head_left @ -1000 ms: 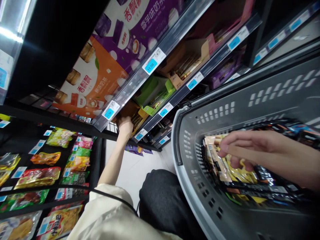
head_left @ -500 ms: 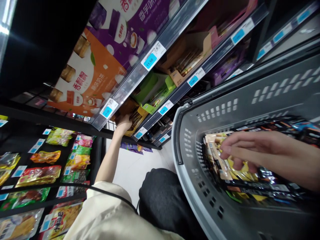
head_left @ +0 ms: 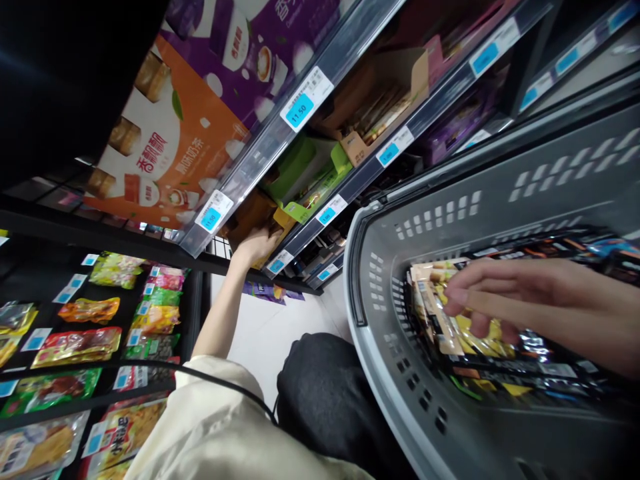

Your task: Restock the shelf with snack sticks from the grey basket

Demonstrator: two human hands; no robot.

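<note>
My left hand (head_left: 257, 245) reaches into a yellow box (head_left: 284, 223) on the low shelf. Its fingertips are sunk in the box, so what they touch is hidden. Over the grey basket (head_left: 357, 267) at the right hangs my right hand (head_left: 520, 300), its fingers slightly curled and pointing left, with nothing visible in it. Beneath that hand lie yellow and beige snack packets (head_left: 440, 320) and black packets (head_left: 550, 370) inside the basket.
Beside the yellow box are a green box (head_left: 305, 173) and a brown box (head_left: 383, 100). Large orange (head_left: 165, 147) and purple cartons stand above the price rail (head_left: 250, 173). Bagged snacks (head_left: 75, 347) hang at the left. My dark-clothed knee (head_left: 325, 393) is at the bottom centre.
My left hand has moved slightly right and deeper over the yellow box, covering the packets that showed there. My right hand has barely moved.
</note>
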